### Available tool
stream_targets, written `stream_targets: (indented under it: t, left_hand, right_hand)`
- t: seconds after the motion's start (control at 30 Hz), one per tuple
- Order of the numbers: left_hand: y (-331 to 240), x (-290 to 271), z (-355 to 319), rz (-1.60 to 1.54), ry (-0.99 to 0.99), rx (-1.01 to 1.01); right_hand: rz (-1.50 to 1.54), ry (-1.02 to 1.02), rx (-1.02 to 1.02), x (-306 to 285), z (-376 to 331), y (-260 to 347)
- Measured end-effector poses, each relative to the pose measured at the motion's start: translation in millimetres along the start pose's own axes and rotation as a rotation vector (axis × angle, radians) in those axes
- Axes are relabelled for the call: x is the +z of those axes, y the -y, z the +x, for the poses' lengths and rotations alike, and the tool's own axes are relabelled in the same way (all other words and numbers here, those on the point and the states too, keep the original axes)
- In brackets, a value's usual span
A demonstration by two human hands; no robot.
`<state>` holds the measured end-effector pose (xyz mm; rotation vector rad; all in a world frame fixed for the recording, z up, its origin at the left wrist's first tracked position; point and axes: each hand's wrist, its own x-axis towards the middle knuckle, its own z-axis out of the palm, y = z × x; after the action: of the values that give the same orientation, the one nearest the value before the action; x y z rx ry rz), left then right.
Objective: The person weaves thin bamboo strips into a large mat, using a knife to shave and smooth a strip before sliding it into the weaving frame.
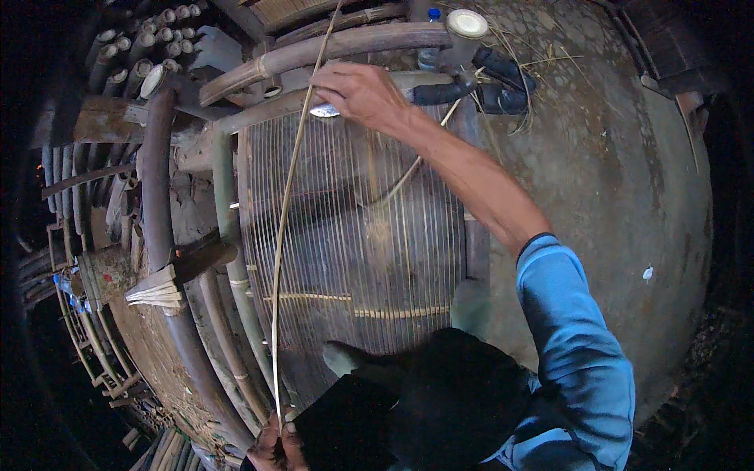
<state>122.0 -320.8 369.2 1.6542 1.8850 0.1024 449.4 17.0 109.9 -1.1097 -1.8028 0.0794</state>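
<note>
A long, thin, pale strip (284,228), apparently split bamboo, runs almost upright between my hands and on past the top edge. At the lower edge, my left hand (279,449) pinches its near end, thumb on top. My right hand (355,88) reaches far forward and has its fingers closed round the strip higher up. Just below those fingers shows a shiny metal piece (323,111); whether the hand touches it I cannot tell. Beneath both arms lies a slatted bamboo panel (330,235) of narrow, closely set strips.
Thick bamboo poles (161,196) flank the panel on the left, and another pole (353,43) crosses beyond it. Cut bamboo tubes (149,39) are stacked at the far left. A blue-capped bottle (429,55) and dark footwear (503,82) stand beyond the panel. Bare floor (605,212) extends right.
</note>
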Motion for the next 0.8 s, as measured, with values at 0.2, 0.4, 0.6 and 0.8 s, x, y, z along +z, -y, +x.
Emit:
stream_targets:
  t: [0.2, 0.4, 0.6, 0.8]
  left_hand:
    - [8, 7, 0, -0.132, -0.056, -0.032]
    - [-6, 0, 8, -0.205, 0.001, -0.185]
    - [15, 3, 7, -0.254, -0.059, -0.074]
    - [11, 2, 5, -0.270, -0.025, -0.140]
  right_hand:
    - [0.311, 0.129, 0.301, -3, -34, 33]
    - [1.033, 0.895, 0.164, -35, -104, 156]
    - [0.690, 1.017, 0.470, -92, -122, 151]
    - [-0.300, 0.676, 0.600, -94, -150, 35]
